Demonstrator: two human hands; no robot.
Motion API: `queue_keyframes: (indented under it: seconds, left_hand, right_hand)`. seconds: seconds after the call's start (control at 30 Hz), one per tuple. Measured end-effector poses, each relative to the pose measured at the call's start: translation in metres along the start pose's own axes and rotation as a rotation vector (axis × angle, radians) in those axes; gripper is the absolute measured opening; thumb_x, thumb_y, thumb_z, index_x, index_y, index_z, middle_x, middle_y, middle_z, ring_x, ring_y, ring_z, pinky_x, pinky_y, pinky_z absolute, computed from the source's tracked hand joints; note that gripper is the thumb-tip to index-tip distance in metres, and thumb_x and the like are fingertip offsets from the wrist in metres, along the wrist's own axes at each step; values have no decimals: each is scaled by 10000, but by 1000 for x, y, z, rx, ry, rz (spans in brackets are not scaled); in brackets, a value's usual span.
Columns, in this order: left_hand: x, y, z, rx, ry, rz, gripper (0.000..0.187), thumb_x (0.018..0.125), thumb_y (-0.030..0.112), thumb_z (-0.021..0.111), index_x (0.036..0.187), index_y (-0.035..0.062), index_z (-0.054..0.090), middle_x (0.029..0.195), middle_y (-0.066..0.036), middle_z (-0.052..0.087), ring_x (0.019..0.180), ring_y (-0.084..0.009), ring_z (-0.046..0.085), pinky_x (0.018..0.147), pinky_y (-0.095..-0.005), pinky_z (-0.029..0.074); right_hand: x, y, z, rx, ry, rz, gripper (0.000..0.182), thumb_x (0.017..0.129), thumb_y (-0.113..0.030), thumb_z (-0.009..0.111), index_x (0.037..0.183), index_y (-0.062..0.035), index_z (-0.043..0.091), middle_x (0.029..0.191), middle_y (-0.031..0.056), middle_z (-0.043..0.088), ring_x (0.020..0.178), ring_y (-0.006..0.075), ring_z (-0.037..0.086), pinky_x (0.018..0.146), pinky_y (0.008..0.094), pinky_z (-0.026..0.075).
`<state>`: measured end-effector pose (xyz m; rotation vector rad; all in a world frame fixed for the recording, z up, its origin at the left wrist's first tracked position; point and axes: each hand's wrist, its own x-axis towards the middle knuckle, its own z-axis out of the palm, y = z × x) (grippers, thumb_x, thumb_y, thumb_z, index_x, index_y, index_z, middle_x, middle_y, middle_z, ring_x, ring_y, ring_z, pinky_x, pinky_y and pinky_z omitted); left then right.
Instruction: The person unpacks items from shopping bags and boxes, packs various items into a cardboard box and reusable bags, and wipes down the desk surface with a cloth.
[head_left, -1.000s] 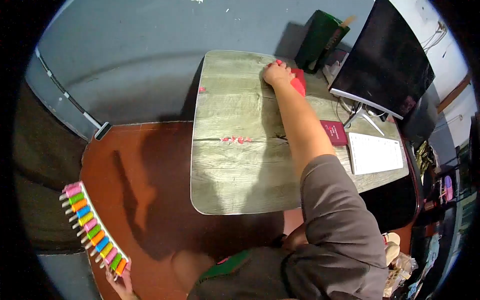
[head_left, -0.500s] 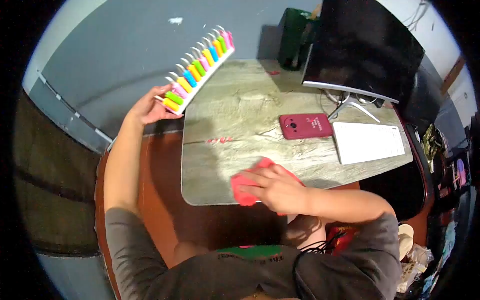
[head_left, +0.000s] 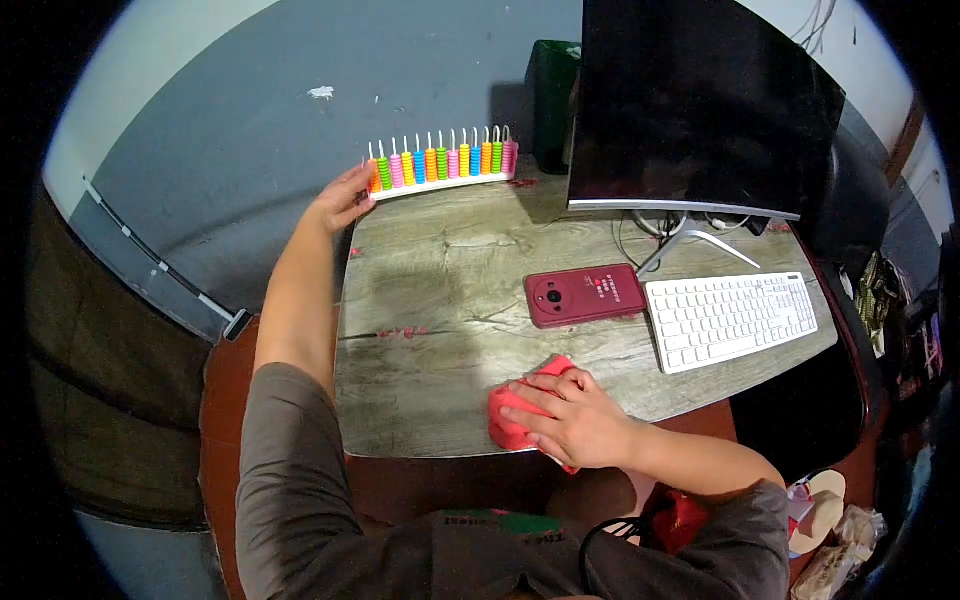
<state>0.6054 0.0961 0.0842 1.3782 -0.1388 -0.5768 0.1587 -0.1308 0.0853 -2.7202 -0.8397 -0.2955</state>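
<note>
At the desk's far left edge stands a toy counting rack (head_left: 440,184), with colourful beads stacked on a row of white rods over a white base. My left hand (head_left: 350,197) grips its left end, the thumb near the base and the fingers by the orange beads. My right hand (head_left: 575,415) presses on a folded red cloth (head_left: 512,428) at the front edge of the desk, its fingers bent over the cloth. Part of the cloth is hidden under the palm.
On the wood-patterned desk (head_left: 430,270) lie a dark red phone (head_left: 590,296) and a white keyboard (head_left: 735,318). A black monitor (head_left: 700,110) on a silver stand rises behind them. A dark green bin-like container (head_left: 553,105) is by the grey wall (head_left: 250,130).
My left hand has brought the counting rack from a tilted position above the desk's left side to upright at the back edge. The cloth under my right hand has shifted slightly.
</note>
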Motion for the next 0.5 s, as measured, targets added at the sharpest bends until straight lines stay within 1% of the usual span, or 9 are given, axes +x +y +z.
queue_keyframes:
  seconds: [0.07,0.1,0.2,0.23,0.33,0.37,0.4,0.47,0.5]
  left_hand:
    - [12,-14,8,171,-5,162,756,706,165,756,1288,46,288,1080,-155,534,922,-219,570,805,-313,497]
    - [23,-22,11,150,60,162,739,637,26,769,1243,29,347,1079,-103,558,930,-191,573,805,-319,489]
    - [62,-41,14,711,56,466,713,607,98,801,1191,8,402,1061,-80,580,947,-188,575,820,-332,475]
    - [102,-67,-2,819,340,603,710,561,179,829,1140,9,454,1045,-105,601,966,-232,581,840,-347,458]
    - [91,-53,36,1042,594,338,694,549,255,833,1090,9,476,1039,-159,601,995,-309,567,859,-363,446]
    - [80,-52,52,1034,673,363,645,582,330,807,1050,11,498,1055,-189,589,1011,-345,553,870,-380,437]
    - [68,-47,68,1053,724,307,656,589,363,795,1056,11,495,1058,-191,588,1014,-341,554,874,-387,434]
    - [51,-42,92,1091,829,190,684,603,428,771,1067,11,491,1064,-195,586,1018,-333,557,881,-399,428]
    - [59,-44,92,1103,798,178,726,604,470,757,1130,64,464,1093,-201,577,1034,-345,549,893,-439,414]
  right_hand:
    - [0,0,1,6,10,0,487,748,-273,595,1216,-179,500,1261,44,470,1128,233,449,876,375,339]
    - [1,0,1,6,16,1,485,739,-268,597,1205,-167,507,1251,45,479,1125,235,454,874,375,347]
    - [3,-1,-2,19,-1,27,466,748,-261,589,1200,-172,514,1241,44,490,1136,233,449,900,388,340]
    - [3,-1,0,19,12,29,463,750,-259,587,1200,-174,515,1236,44,493,1139,230,447,920,399,329]
    - [3,0,3,18,22,43,455,756,-258,584,1200,-180,519,1225,44,502,1152,222,439,978,436,287]
    - [3,1,3,25,18,48,453,759,-260,584,1201,-182,520,1224,46,502,1157,218,435,997,451,267]
    - [3,0,4,35,15,55,451,762,-262,584,1201,-184,521,1223,47,503,1163,215,430,1016,466,247]
    - [1,0,7,46,-1,62,448,772,-271,583,1206,-182,517,1239,53,494,1177,218,418,1014,487,240]
    - [1,2,9,49,-7,62,447,777,-275,582,1209,-182,515,1247,56,489,1183,219,412,1013,498,237]
